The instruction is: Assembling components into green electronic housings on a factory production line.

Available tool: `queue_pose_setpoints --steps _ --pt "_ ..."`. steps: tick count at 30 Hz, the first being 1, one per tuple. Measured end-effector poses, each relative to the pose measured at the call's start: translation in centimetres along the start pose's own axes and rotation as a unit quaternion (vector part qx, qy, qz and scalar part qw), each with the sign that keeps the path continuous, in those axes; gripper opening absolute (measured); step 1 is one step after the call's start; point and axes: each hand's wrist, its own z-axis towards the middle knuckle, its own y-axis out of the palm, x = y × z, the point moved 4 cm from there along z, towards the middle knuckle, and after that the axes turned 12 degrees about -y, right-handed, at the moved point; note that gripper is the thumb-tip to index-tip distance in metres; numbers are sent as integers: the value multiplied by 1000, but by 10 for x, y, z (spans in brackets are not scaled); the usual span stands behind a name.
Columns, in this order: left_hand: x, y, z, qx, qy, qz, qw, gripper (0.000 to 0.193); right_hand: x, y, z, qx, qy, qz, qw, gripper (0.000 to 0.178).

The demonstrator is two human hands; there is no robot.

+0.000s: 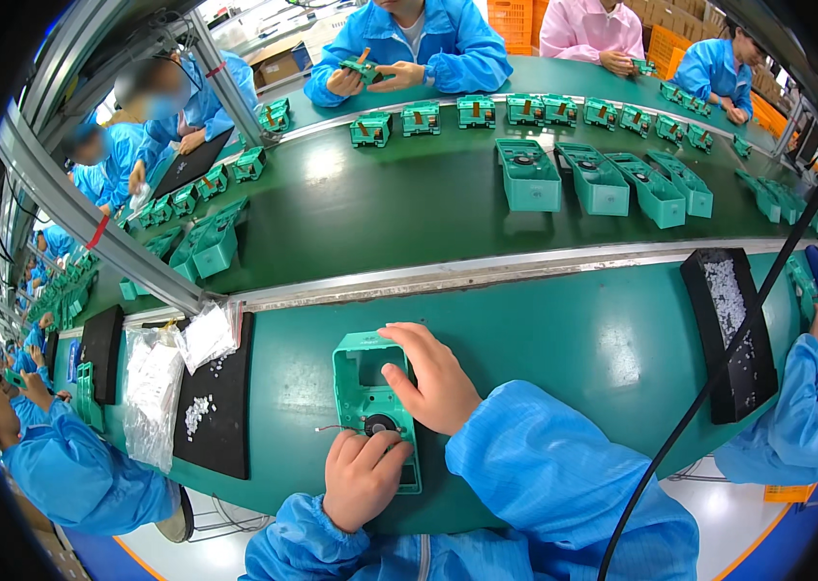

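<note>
A green plastic housing [343, 387] lies open side up on the bench before me, with a rectangular opening in its far half. In its nearer half sits a black round speaker-like part [380, 423]. A thin wire with a small white connector [319, 429] sticks out past the left side. My left hand [366, 476] is closed, its curled fingertips at the near edge of the round part; the fingers hide some of it. My right hand [436, 383] grips the housing's far right side, fingers over the rim and thumb bent inward.
Left lies a black mat [225, 426] with small white pieces and plastic bags [152, 387]. A black tray [695, 281] of white pieces stands right, behind a hanging black cable [690, 416]. Beyond the metal rail [351, 289], a green belt [370, 223] carries housings [530, 189]. Co-workers sit around.
</note>
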Motion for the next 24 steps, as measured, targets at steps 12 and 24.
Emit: queue_pose_setpoints --steps 12,24 --pt "-5 3 5 -22 -6 -62 998 20 4 2 0 -8 -3 -7 1000 35" --pt "-1 8 11 -99 -115 -106 983 16 6 2 1 -13 6 -12 1000 35"
